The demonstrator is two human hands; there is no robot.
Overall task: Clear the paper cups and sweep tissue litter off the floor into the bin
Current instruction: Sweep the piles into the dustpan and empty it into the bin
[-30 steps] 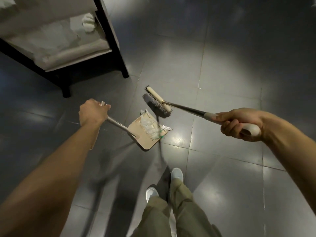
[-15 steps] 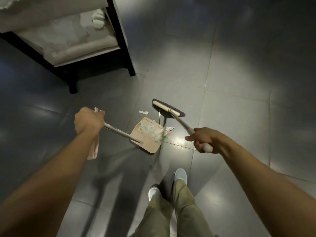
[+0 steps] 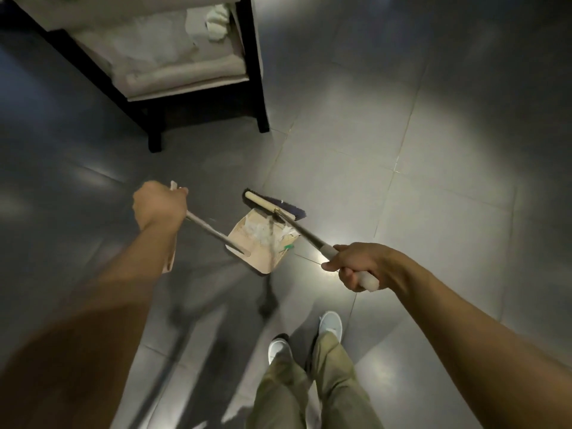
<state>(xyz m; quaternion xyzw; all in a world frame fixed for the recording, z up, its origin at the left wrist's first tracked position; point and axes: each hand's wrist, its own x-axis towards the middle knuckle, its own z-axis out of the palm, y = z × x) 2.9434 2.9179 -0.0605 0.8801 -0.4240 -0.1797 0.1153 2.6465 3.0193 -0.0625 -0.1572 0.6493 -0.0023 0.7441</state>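
Since half a second ago we have drawn the broom head leftward, so it now sits against the far, open edge of the dustpan, where before it stood off to the right of that edge. Our right hand is wrapped tightly round the pale grip at the near end of the broom handle, fingers curled beneath, and the dark shaft runs from it up and left across the pan's right corner to the head. Our left hand is fisted round the top of the dustpan's metal stem, with a beige grip end poking out past the knuckles. The stem slopes down and right to the pan's near edge. The tissue litter lies inside the dustpan as a white heap toward its far edge, just under the broom head and roughly midway between our two hands. A small green-tipped scrap rests at the pan's right edge. We cannot tell whether the pan touches the dark tiled floor or hangs just above it, ahead of our white shoes. Toward the far left of the floor stands a dark-framed chair with a pale cushion, a crumpled white wad on its seat.
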